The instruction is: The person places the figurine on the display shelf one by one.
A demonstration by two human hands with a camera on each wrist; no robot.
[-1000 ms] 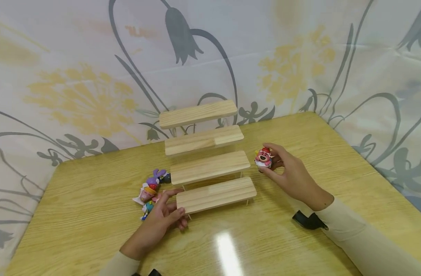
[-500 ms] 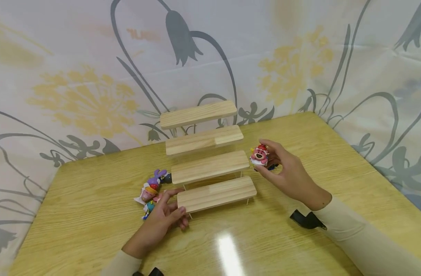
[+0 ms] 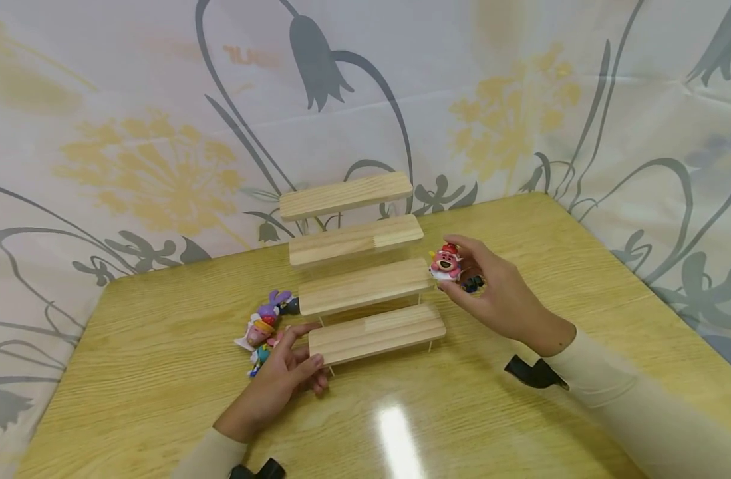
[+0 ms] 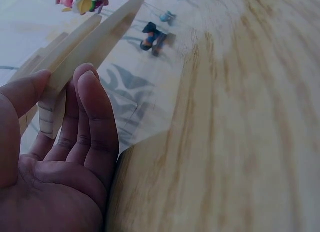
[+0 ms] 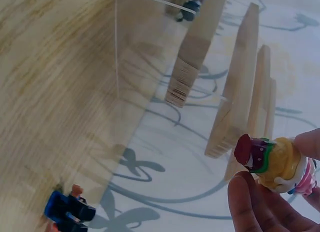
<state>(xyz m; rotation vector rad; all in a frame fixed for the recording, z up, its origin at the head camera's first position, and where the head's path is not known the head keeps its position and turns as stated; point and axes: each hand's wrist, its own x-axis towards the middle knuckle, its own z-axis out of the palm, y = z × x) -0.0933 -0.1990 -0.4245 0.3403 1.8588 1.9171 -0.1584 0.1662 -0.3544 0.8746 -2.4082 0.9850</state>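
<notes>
A pink bear-like toy figurine [image 3: 445, 263] with a red top is pinched between the thumb and fingers of my right hand [image 3: 503, 296], just right of the tiered wooden display stand [image 3: 365, 289]. Its yellow back and dark red cap face the right wrist view. My left hand [image 3: 284, 376] grips the left end of the lowest shelf [image 3: 377, 334]. Seen from the left wrist, the thumb lies on top of that board [image 4: 95, 47] and the fingers are beneath it. The held figurine is above the tabletop, close to the right end of the second-lowest shelf.
Several colourful figurines [image 3: 260, 329] lie in a cluster left of the stand, partly hidden by my left hand. A small dark blue figure [image 5: 65, 209] is on the table [image 5: 60, 92] beyond my right hand. A flower-patterned cloth [image 3: 161, 100] hangs behind the table.
My right hand has moved left and slightly away from me with the figurine, nearer to the stand. The dark figure behind it has come into sight. The left hand keeps its grip.
</notes>
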